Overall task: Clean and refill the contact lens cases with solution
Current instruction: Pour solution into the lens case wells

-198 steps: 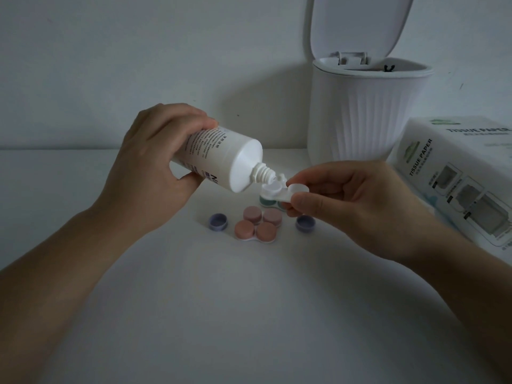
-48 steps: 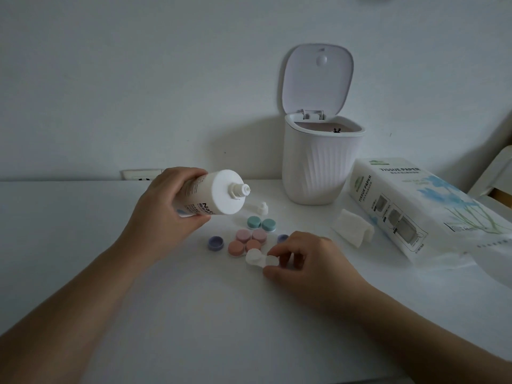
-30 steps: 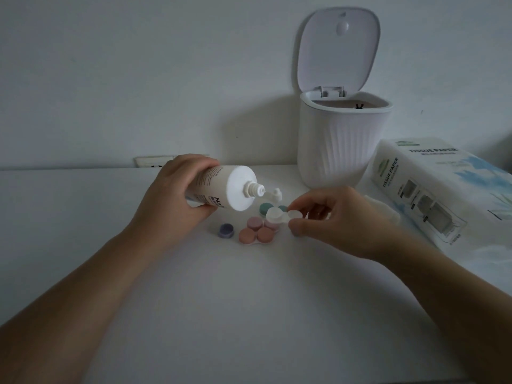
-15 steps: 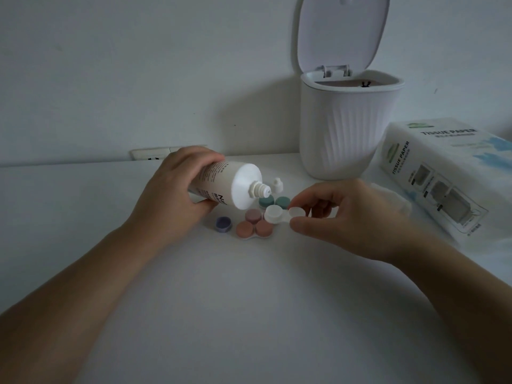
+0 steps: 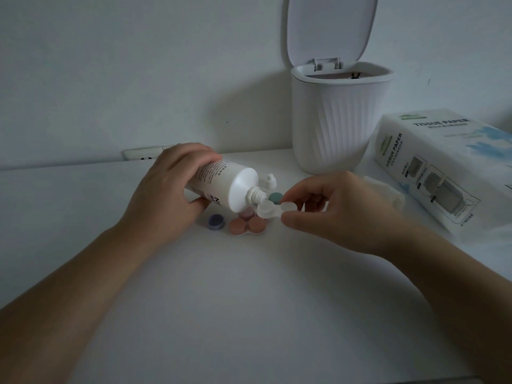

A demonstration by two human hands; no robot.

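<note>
Tilting the solution bottle (image 5: 221, 187) nozzle-down in my wrapped left hand (image 5: 169, 189), I aim at the open white lens case (image 5: 273, 211), which my right hand (image 5: 329, 206) pinches by one well above the tabletop (image 5: 249, 300) so the other well stays clear.

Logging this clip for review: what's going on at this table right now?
A person is refilling a contact lens case. The left hand tips the white solution bottle, its nozzle over one well of the open white lens case pinched in the right hand. A case with pink caps, a loose purple cap and the bottle's cap sit on the table.
</note>
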